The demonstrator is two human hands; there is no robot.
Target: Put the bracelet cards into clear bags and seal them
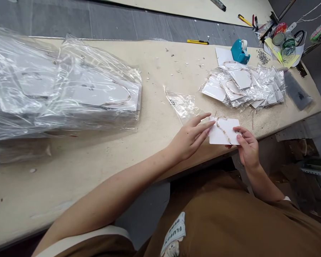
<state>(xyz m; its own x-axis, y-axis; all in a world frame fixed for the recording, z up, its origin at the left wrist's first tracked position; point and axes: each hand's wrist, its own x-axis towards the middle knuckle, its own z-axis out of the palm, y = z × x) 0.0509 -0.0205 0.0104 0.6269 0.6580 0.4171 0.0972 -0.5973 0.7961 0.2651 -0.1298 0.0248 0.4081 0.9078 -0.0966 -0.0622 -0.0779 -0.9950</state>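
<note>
A white card point(215, 137) with a gold-beaded chain point(224, 132) lying across its face is held over the front edge of the table. My right hand point(248, 148) grips the card's right end, thumb on top and fingers partly hidden beneath. At the opposite end, my left hand point(191, 137) has its fingers stretched out and spread, the tips at the card's left edge by the chain. Whether they press on the card I cannot tell. Just beyond my left hand, a clear plastic bag point(186, 107) lies flat on the table.
Several bagged cards with chains point(243, 87) are piled at the right. Large plastic-wrapped stacks of cards point(96, 89) cover the left. Farther back are a teal tape dispenser point(240, 53), a yellow cutter point(198, 42), small metal bits point(263, 57) and a plastic bottle point(288, 48).
</note>
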